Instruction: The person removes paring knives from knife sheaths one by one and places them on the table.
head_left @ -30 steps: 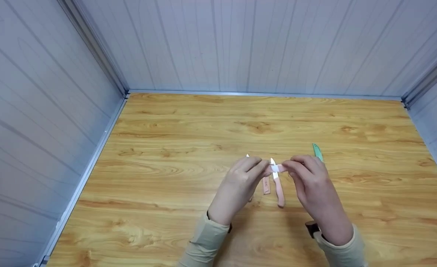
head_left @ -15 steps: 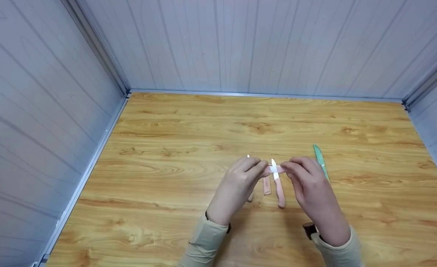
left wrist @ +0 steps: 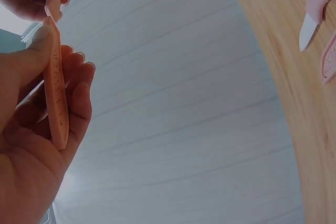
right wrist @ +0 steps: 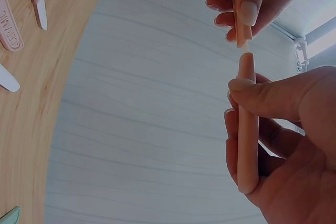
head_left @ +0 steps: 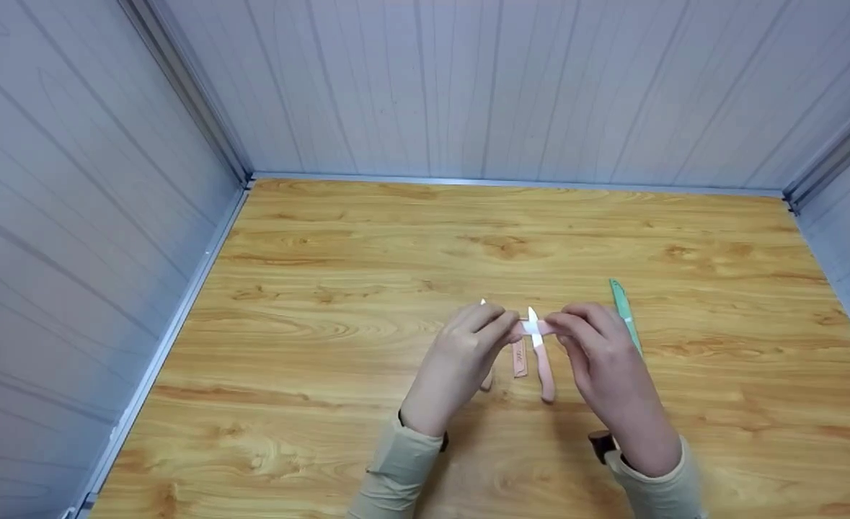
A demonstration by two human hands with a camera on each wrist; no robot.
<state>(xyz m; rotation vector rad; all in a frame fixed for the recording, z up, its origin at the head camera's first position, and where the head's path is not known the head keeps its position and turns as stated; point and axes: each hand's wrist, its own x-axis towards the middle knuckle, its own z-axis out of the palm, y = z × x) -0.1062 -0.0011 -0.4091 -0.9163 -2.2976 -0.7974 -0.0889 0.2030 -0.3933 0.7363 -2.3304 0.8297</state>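
Observation:
My left hand (head_left: 461, 346) grips a pink knife sheath (left wrist: 56, 90) with raised lettering, thumb along one side. My right hand (head_left: 608, 353) holds the pink handle of a small knife (right wrist: 248, 140) between thumb and fingers. Sheath and handle are in line, ends close together, with a short pale strip of blade between them; the rest of the blade is hidden in the sheath. Below the hands, a second pink-handled knife (head_left: 545, 375) with a white blade lies on the table, beside another pink sheath (head_left: 519, 359).
A third knife (head_left: 487, 382) lies on the table, mostly hidden behind the left hand. To the right lies a green knife (head_left: 623, 306), partly covered by the right hand. The wooden table (head_left: 324, 288) meets grey panel walls (head_left: 425, 86) at the back and sides.
My right hand has shifted slightly left, toward the left hand, and more of the green knife shows. Both hands keep their hold on the sheath and knife.

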